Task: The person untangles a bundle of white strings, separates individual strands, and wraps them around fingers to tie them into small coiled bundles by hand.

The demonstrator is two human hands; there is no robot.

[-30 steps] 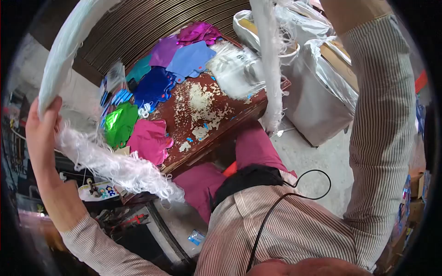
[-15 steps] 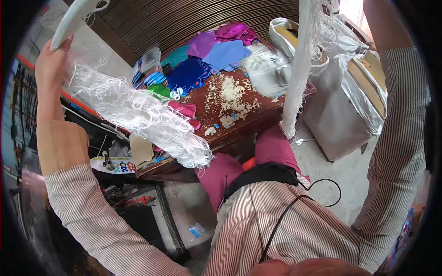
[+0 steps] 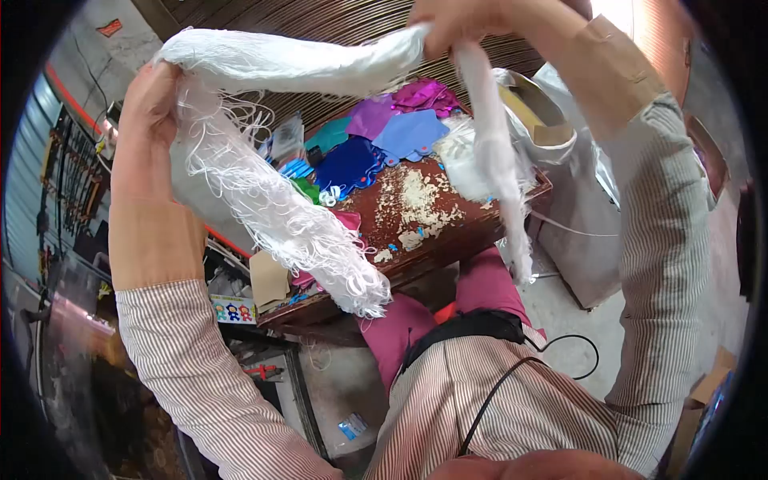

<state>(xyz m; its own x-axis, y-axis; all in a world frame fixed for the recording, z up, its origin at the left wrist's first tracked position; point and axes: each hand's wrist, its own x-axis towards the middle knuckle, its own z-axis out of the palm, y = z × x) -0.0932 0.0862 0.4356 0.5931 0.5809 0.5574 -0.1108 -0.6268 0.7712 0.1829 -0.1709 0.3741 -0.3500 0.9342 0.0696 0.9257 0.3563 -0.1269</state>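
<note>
Fingers of left hand: supporting and holding white thread hank at far-left bend.
Fingers of right hand: gripping hank at far right, blurring, exact spread not showing.
Hank: spanning between hands, hanging nearer on both sides.
Loose loops: seeming light, soft, limp, likely snagging easily.
Bends: probably best suiting whole-bundle grasping, avoiding single strands.
Worn table: lying beyond thighs, bearing coloured pieces.
</note>
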